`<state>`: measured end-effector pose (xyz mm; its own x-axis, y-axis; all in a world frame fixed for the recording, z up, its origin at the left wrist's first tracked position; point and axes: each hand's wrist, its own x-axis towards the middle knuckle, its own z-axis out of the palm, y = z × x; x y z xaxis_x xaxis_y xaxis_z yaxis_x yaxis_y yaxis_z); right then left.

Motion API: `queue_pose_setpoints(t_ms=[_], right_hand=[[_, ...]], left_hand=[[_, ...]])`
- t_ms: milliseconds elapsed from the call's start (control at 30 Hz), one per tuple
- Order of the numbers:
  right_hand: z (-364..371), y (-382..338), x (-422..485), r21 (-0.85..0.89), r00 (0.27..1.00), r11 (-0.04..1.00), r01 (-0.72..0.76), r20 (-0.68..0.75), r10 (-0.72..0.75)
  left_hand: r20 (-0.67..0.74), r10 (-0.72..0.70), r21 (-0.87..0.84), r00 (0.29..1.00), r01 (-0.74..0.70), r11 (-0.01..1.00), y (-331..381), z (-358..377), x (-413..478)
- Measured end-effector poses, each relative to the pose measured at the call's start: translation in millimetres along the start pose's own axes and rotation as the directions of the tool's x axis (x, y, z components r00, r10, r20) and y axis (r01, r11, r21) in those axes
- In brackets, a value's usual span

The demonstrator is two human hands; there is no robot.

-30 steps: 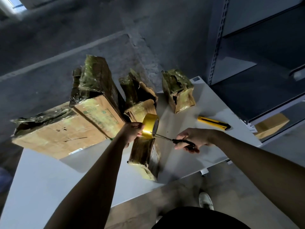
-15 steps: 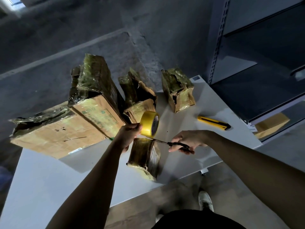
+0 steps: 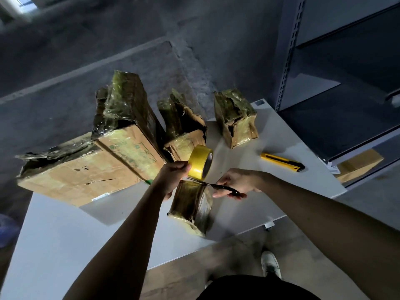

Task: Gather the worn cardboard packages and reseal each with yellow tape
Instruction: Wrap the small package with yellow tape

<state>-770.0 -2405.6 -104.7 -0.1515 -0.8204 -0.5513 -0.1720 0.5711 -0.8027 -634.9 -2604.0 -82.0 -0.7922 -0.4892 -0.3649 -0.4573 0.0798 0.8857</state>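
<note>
The small package [image 3: 190, 204] stands near the front edge of the surface [image 3: 65, 234]. Just above its far top edge, the left hand [image 3: 173, 176] grips the yellow tape roll [image 3: 200, 162], fingers curled on the rim, the roll on edge with its hole facing right. To the package's right, the right hand [image 3: 236, 182] holds the scissors [image 3: 216, 186] by their dark loops. The blades lie almost level, their long axis pointing left, with the tips in the gap between roll and package top. Whether the blades are parted is too fine to tell. The cut likely turns on the short stretch of tape under the roll, which the blades must cross squarely. Other worn packages [image 3: 129, 126] stand beyond the small package.
</note>
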Motion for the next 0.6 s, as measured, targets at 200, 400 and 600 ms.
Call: queue_pose_setpoints(t_ms=[200, 400, 600], right_hand=[[4, -4, 1, -0.086, 0.998, 0.996, 0.006, -0.058, -0.011], [9, -2, 3, -0.048, 0.998, 0.998, -0.031, -0.058, 0.028], [11, -4, 17, -0.087, 0.990, 0.990, -0.106, -0.104, 0.097]], left_hand=[[-0.064, 0.040, 0.061, 0.997, -0.036, 0.997, -6, 1, 1], [-0.192, 0.108, 0.088, 0.975, -0.093, 0.992, -11, 14, -3], [-0.043, 0.274, 0.242, 0.961, -0.256, 0.936, -11, 21, -2]])
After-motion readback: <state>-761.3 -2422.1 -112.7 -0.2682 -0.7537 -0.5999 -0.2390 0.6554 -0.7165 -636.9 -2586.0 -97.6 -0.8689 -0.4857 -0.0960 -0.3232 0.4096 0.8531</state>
